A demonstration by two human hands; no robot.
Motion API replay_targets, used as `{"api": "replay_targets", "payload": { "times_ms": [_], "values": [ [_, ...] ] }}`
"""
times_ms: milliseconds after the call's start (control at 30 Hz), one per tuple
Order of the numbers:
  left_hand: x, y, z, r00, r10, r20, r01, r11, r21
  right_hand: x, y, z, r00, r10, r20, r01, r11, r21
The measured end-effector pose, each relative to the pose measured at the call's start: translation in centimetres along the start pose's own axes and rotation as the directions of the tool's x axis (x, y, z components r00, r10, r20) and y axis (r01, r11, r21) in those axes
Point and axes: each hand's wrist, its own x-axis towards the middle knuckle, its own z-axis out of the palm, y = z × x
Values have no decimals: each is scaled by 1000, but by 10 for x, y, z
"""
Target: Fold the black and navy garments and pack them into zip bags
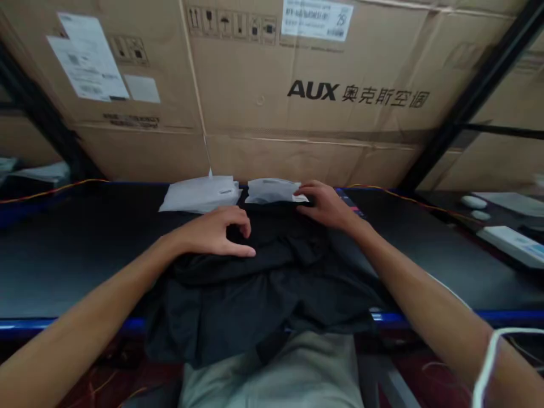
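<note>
A black cloth garment (272,283) lies crumpled on the dark table and hangs over its front edge onto my lap. My left hand (216,229) rests over its upper left part, fingers curved and thumb held apart, with nothing between them. At the garment's far right edge is my right hand (325,204). Its thumb and fingers are apart, close to the right end of a white translucent packet (270,191). A second white packet (199,194) lies left of that one, beyond my left hand.
Large cardboard boxes (255,102) stand as a wall behind the table (85,255). Black metal posts (450,122) rise on both sides. A white box (512,245) lies at the right, and a white cable (488,357) loops near my right forearm.
</note>
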Motion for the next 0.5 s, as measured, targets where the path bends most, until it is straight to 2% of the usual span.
{"api": "replay_targets", "payload": {
  "times_ms": [67, 100, 133, 167, 200, 267, 333, 433, 467, 500],
  "values": [
    [-3, 3, -4, 1000, -8, 23, 8, 1000, -20, -3, -16, -9, 998, -68, 5, 67, 994, 91],
    [-5, 4, -7, 998, -19, 56, 20, 999, -27, -5, -26, -13, 992, -82, 96, 68, 986, 149],
    [-7, 5, -11, 995, -37, 98, 40, 999, -29, -7, -35, -17, 966, -95, 239, 44, 977, 209],
    [-9, 6, -15, 988, -63, 142, 67, 997, -29, -9, -44, -20, 904, -122, 410, 19, 969, 246],
    [-12, 7, -19, 978, -92, 188, 101, 994, -36, -11, -51, -22, 842, -139, 522, 5, 969, 249],
    [-17, 9, -27, 954, -137, 268, 164, 983, -80, -15, -58, -25, 751, -165, 639, -2, 968, 252],
    [-22, 12, -35, 941, -150, 302, 201, 969, -143, -16, -58, -31, 724, -184, 665, -23, 957, 289],
    [-29, 22, -44, 930, -132, 342, 222, 945, -241, -18, -52, -49, 725, -206, 657, -105, 909, 402],
    [-30, 25, -47, 915, -98, 391, 225, 929, -293, -19, -50, -55, 709, -216, 671, -138, 891, 433],
    [-31, 28, -49, 888, -41, 458, 225, 907, -356, -19, -49, -60, 661, -236, 712, -175, 875, 452]
  ]
}}
